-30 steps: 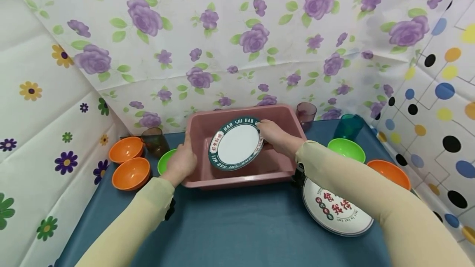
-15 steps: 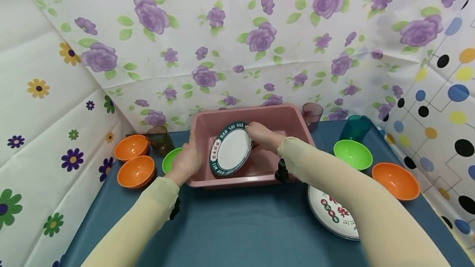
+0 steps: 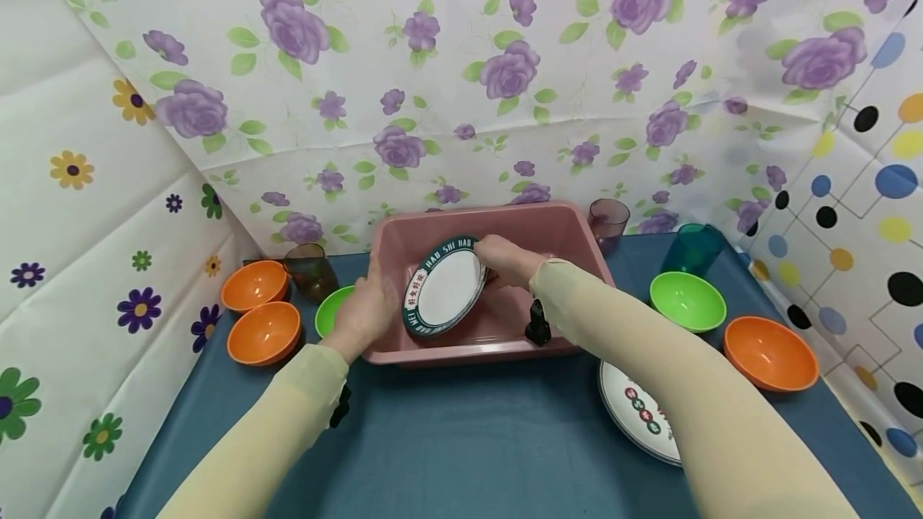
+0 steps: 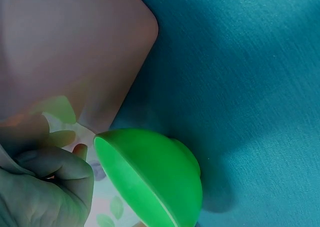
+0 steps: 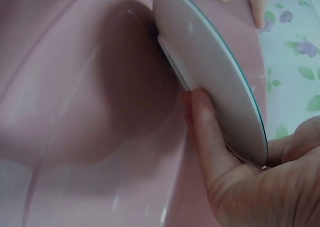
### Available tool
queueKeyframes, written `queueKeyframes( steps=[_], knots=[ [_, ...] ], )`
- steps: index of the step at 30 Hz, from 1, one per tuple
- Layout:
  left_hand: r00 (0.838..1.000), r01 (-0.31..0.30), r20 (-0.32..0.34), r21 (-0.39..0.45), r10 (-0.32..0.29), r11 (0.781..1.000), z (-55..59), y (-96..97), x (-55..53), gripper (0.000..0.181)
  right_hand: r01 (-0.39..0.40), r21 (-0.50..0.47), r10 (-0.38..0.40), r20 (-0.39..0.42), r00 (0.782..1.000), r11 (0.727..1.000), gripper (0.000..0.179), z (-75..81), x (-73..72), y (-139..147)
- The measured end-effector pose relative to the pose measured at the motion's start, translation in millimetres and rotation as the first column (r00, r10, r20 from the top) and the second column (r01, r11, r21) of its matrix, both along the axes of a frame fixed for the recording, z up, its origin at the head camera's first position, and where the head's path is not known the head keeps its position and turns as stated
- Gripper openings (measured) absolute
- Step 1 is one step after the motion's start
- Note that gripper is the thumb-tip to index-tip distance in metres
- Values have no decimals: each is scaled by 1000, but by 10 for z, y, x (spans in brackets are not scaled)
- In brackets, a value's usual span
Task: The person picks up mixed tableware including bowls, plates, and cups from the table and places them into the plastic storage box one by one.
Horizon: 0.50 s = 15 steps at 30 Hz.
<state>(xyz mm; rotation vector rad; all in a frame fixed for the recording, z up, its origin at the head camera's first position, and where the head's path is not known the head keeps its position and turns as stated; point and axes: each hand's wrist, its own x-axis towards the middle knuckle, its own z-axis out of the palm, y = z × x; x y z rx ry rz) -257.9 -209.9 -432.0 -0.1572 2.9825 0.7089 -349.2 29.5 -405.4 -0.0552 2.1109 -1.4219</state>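
Note:
A white plate [image 3: 445, 288] with a dark green lettered rim is tilted inside the pink basin [image 3: 461, 354]. My right hand [image 3: 506, 260] pinches the plate by its right edge. In the right wrist view the fingers [image 5: 207, 132] lie along the plate's white underside, the thumb on the other side of the edge. My left hand [image 3: 363, 309] grips the basin's left rim; its fingertips [image 5: 256, 7] show against the inside wall. Next to that hand is a light green bowl [image 4: 155, 169], partly hidden by it in the head view.
Left: two orange bowls [image 3: 264, 333] and a brown cup [image 3: 312, 272]. Right: a purple cup [image 3: 608, 224], a teal cup [image 3: 691, 251], a green bowl [image 3: 687, 301] and an orange bowl [image 3: 770, 352]. White plates [image 3: 638, 415] lie partly under the right sleeve. Patterned sheets wall three sides.
My right hand has carried the plate left and tilted it more steeply inside the basin. The left hand keeps its hold on the rim. The head view has shifted slightly.

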Motion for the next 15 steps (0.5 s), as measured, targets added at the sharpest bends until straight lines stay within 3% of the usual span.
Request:
queueKeyframes(
  steps=[6, 15],
  knots=[
    [1000, -4, 19, 15, 3, 1000, 3, -2, 5, 75, -11, 12, 9, 110, 994, 1000, 41, 28, -73, -1],
    [1000, -8, -2, 14, 8, 1000, -12, 15, 4, 72, -147, 162, 128, 119, 985, 976, 63, 119, -150, 11]
  ],
)
